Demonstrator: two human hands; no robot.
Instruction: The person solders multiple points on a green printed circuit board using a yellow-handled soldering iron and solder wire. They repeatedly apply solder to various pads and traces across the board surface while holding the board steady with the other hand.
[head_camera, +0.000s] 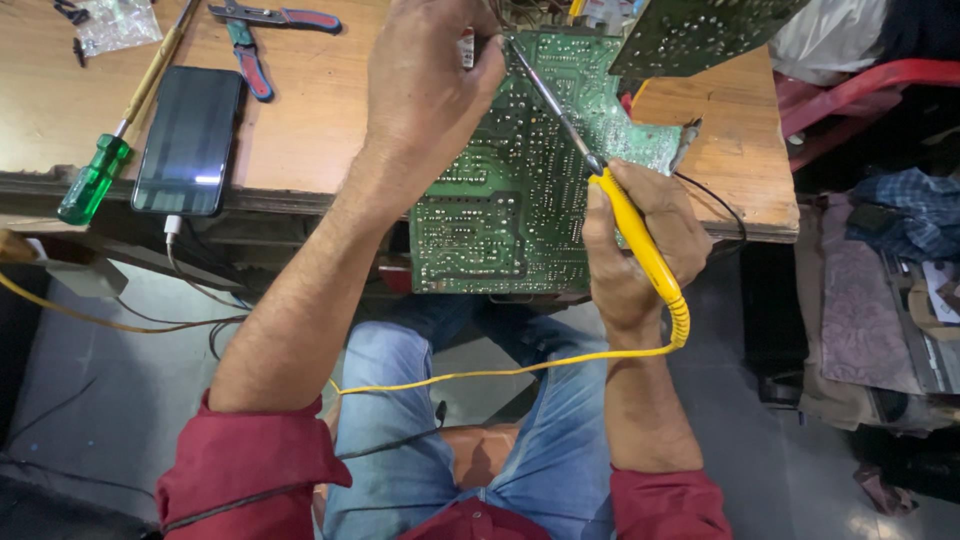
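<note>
A green circuit board (500, 190) lies solder side up, half on the wooden table (310, 120) and half over its front edge. My right hand (640, 245) grips a yellow-handled soldering iron (630, 225); its metal tip reaches up and left to the board's top edge. My left hand (425, 85) rests on the board's upper left, fingers closed on something small at the iron's tip, mostly hidden. A yellow cord (500, 372) runs from the iron across my lap.
A black phone (190, 140) with a cable lies on the table's left, beside a green-handled screwdriver (95, 180). Red-handled pliers (262, 30) lie farther back. A second circuit board (700, 30) stands tilted at top right. Red chair and cloth bundles sit at right.
</note>
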